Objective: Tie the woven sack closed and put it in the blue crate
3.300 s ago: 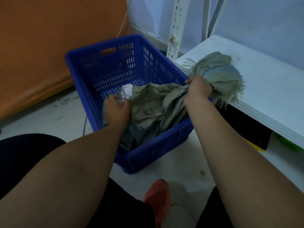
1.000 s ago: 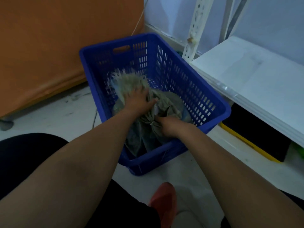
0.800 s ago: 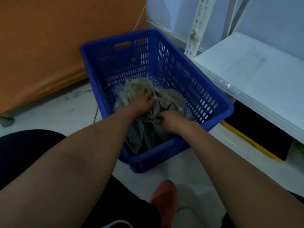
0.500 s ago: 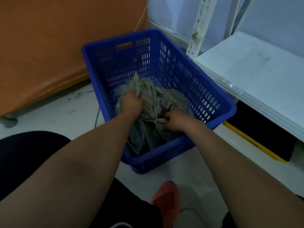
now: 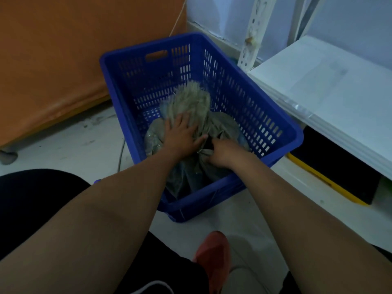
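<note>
Already the woven sack [image 5: 221, 126] lies in the blue crate [image 5: 293, 135], toward its near wall. The left hand [image 5: 180, 134] presses flat on the frayed top [image 5: 191, 98]; the right hand [image 5: 224, 153] grips the neck. Knot seems tied, though the light is dim. Only letting go looks left.

Sack: a grey-green woven plastic sack [image 5: 188, 177], soft and crumpled, with many folds.
Sack mouth: gathered into a narrow neck; beyond the neck a pale frayed tuft of loose threads [image 5: 192, 98] spreads out. If a knot holds the neck, I cannot tell.
Sack position: inside the crate, on its bottom, in the near half; the tuft points toward the far wall.
Crate: a blue plastic crate with slotted walls [image 5: 244, 96], rectangular, upright, open on top, with a handle hole in the far wall.
Crate position: on the pale floor [image 5: 74, 145], turned at an angle.
</note>
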Demonstrator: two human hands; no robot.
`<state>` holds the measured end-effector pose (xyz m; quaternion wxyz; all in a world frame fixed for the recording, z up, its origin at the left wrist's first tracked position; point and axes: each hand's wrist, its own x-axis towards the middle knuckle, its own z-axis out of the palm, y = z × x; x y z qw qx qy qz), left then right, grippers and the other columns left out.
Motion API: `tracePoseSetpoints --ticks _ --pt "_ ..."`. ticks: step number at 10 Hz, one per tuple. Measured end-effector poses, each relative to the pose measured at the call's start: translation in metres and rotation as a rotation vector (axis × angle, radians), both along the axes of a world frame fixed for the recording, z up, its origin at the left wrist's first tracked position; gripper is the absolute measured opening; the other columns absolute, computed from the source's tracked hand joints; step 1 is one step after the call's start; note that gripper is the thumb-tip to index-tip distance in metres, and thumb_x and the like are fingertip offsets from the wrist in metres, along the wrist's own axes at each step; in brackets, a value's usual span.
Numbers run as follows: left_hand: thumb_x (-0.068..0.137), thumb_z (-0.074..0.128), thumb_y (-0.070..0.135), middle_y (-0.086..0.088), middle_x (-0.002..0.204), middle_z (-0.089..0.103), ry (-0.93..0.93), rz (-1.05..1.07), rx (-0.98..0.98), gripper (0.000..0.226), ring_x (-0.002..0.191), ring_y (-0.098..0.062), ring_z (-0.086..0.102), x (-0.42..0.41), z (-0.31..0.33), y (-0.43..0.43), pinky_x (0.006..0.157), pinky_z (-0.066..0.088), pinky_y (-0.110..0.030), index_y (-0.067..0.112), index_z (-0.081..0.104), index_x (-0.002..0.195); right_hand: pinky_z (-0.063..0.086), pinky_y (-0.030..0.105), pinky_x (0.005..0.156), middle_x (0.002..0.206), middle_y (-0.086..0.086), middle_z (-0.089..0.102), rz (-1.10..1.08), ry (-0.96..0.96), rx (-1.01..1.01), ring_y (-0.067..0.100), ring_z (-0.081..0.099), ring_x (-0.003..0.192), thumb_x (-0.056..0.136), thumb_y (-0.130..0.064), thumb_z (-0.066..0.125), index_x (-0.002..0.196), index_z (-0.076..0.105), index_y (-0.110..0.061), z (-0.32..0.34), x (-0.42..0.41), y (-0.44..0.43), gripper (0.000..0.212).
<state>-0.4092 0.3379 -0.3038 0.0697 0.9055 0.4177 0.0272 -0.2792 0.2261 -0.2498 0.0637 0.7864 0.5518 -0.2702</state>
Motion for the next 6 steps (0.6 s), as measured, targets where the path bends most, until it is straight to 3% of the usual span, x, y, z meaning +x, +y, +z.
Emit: tracePoseSetpoints --ticks 1,2,3,4,5,6 --pt "0.099 0.021 0.065 -0.008 0.168 -0.001 -0.170 0.073 -0.048 0.068 0.154 -0.028 -0.006 -0.002 -0.004 -0.006 0.120 0.001 -0.061 0.033 0.016 0.159 0.020 0.053 0.122 0.169 0.011 0.006 -0.057 -0.036 0.003 0.038 0.008 0.153 0.091 -0.065 0.051 0.162 0.004 -0.024 -0.001 0.004 0.001 0.094" --pt "0.104 0.022 0.052 -0.009 0.167 0.011 -0.147 0.018 0.045 0.058 0.153 -0.031 0.006 0.004 0.001 0.001 0.120 0.008 -0.059 0.029 0.024 0.157 0.020 0.051 0.124 0.169 0.013 0.004 -0.109 0.047 -0.147 0.035 0.012 0.154 0.091 -0.062 0.052 0.162 -0.005 -0.017 -0.009 0.008 0.003 0.101" --pt "0.106 0.025 0.040 -0.011 0.163 0.025 -0.011 0.015 -0.065 0.051 0.148 -0.035 0.020 -0.001 -0.013 0.005 0.118 0.018 -0.050 0.023 0.032 0.154 0.032 0.041 0.119 0.167 0.015 0.017 -0.111 0.083 -0.281 0.034 0.032 0.146 0.101 -0.045 0.044 0.162 -0.008 -0.016 -0.013 0.006 0.007 0.085" --pt "0.107 0.020 0.041 -0.008 0.166 0.015 -0.071 0.051 -0.180 0.051 0.151 -0.033 0.012 0.004 -0.002 0.010 0.120 0.013 -0.054 0.030 0.022 0.157 0.025 0.050 0.121 0.168 0.013 0.016 -0.098 0.032 -0.282 0.034 0.027 0.149 0.100 -0.047 0.038 0.162 -0.003 -0.020 -0.012 0.009 0.008 0.079" --pt "0.108 0.022 0.039 -0.007 0.166 0.016 -0.162 0.062 -0.177 0.050 0.152 -0.031 0.010 0.004 0.017 0.005 0.119 0.010 -0.058 0.030 0.023 0.157 0.027 0.048 0.119 0.164 0.011 0.028 -0.113 0.054 -0.171 0.032 0.034 0.145 0.099 -0.052 0.036 0.161 0.016 -0.020 -0.002 0.009 0.003 0.073" --pt "0.103 0.022 0.044 -0.011 0.160 0.031 -0.302 0.059 -0.169 0.054 0.150 -0.031 0.020 0.009 0.040 0.022 0.120 0.015 -0.058 0.023 0.044 0.148 0.045 0.035 0.100 0.134 0.012 0.060 -0.184 0.159 0.139 0.026 0.057 0.113 0.104 -0.035 0.038 0.134 0.058 -0.013 0.011 0.014 -0.002 0.042"
